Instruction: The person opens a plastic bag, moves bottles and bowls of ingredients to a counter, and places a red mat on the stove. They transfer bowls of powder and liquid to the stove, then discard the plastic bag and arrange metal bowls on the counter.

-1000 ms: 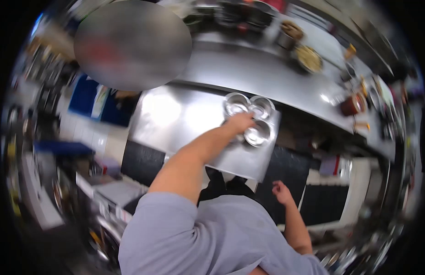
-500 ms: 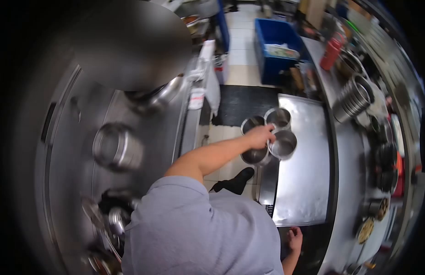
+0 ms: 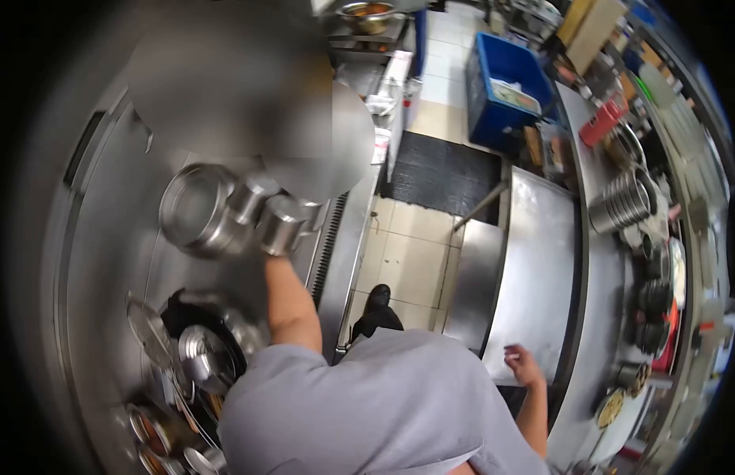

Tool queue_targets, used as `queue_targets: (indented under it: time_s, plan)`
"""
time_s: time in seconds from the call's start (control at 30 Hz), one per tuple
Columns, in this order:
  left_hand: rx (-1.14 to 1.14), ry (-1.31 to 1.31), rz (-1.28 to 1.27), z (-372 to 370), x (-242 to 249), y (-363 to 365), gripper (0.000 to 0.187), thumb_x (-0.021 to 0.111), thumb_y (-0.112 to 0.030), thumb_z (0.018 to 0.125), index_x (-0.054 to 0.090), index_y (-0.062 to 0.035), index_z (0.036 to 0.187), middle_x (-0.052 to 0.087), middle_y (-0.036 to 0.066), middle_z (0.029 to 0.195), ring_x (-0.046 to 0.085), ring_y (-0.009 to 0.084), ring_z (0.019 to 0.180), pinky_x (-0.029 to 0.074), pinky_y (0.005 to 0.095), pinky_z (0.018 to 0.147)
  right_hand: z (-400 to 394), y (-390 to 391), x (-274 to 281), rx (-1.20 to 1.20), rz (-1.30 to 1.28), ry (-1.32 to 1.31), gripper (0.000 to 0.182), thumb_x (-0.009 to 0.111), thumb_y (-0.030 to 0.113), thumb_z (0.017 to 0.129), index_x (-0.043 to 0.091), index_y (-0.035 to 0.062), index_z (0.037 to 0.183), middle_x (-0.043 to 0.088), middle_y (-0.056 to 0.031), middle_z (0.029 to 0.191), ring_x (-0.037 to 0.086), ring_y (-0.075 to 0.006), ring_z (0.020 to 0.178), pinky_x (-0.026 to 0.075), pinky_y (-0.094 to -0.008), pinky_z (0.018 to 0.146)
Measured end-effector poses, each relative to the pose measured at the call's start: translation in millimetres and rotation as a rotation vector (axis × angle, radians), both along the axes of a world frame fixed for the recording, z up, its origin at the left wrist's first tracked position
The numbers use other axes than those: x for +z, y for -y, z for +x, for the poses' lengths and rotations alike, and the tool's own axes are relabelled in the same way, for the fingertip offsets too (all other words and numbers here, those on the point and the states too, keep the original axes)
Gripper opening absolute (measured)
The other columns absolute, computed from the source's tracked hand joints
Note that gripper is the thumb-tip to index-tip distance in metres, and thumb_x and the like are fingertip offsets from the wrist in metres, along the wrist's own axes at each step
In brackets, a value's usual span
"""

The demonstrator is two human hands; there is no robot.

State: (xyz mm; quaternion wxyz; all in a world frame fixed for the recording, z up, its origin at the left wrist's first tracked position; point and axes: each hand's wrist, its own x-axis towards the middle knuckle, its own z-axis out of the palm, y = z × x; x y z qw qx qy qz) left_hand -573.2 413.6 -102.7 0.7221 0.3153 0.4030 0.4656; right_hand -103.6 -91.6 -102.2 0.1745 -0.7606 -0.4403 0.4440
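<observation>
At the left counter, my left hand is hidden behind a cluster of plain cylindrical steel pots (image 3: 282, 226), and only the forearm shows below them. The pots look gripped together, with their sides turned towards me. They are close beside a wider round steel pan (image 3: 195, 207) on the counter. On the other side, my right hand (image 3: 526, 366) hangs above the near end of a steel table, holding nothing, its fingers loosely curled and apart.
A large blurred steel hood (image 3: 233, 87) blocks the upper left. Lids and pots (image 3: 205, 352) crowd the near left counter. A blue bin (image 3: 506, 95) stands beyond the black mat (image 3: 439, 170). Stacked steel containers (image 3: 621, 203) and a red bottle (image 3: 603, 119) line the right shelf.
My left hand has carried the pots from above the steel table's edge across to the left counter. My right hand has risen and moved forward over the table's near end.
</observation>
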Motion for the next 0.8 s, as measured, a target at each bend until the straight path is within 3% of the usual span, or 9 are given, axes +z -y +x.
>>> queue_targets:
  time_s: [0.1,0.17,0.3,0.53,0.8]
  plan:
    - [-0.157,0.017,-0.039,46,-12,-10,0.052,0.049,-0.045,0.092,0.052,-0.0072,0.128,0.058,0.012,0.122,0.054,0.0269,0.112,0.045,0.0389,0.094,5,-30,17,0.095,-0.011,0.196,0.037,0.065,0.019,0.083,0.058,0.0073,0.117,0.065,-0.0123,0.109,0.066,-0.0272,0.084,0.052,-0.0372,0.079]
    - [-0.33,0.074,-0.04,132,-9,-19,0.052,0.05,-0.044,0.092,0.052,-0.0071,0.128,0.058,0.012,0.122,0.054,0.0269,0.112,0.045,0.0388,0.094,-3,-58,55,0.055,-0.035,0.198,0.035,0.064,0.017,0.084,0.058,0.0046,0.117,0.065,-0.0132,0.109,0.063,-0.0292,0.098,0.052,-0.0375,0.083]
    - [-0.615,0.169,-0.002,286,24,-7,0.051,0.05,-0.043,0.091,0.052,-0.0069,0.128,0.058,0.012,0.122,0.054,0.0269,0.112,0.045,0.0386,0.094,11,-75,76,0.094,0.046,0.283,0.034,0.06,0.021,0.086,0.057,0.0064,0.117,0.063,-0.0155,0.111,0.062,-0.0321,0.099,0.049,-0.04,0.086]
    - [-0.778,0.144,0.023,336,35,-3,0.05,0.05,-0.04,0.09,0.053,-0.0065,0.127,0.058,0.012,0.121,0.055,0.0269,0.111,0.045,0.0383,0.094,0,-43,77,-0.026,0.007,0.254,0.036,0.058,0.024,0.087,0.056,0.0075,0.119,0.063,-0.0161,0.112,0.061,-0.0331,0.099,0.048,-0.0402,0.088]
    - [-0.885,0.049,0.037,355,41,8,0.049,0.051,-0.037,0.089,0.053,-0.006,0.127,0.058,0.012,0.121,0.055,0.0269,0.111,0.046,0.0379,0.093,-6,82,-23,-0.231,-0.235,0.089,0.039,0.063,0.026,0.081,0.06,0.0074,0.115,0.067,-0.0144,0.103,0.063,-0.0296,0.097,0.049,-0.0384,0.086]
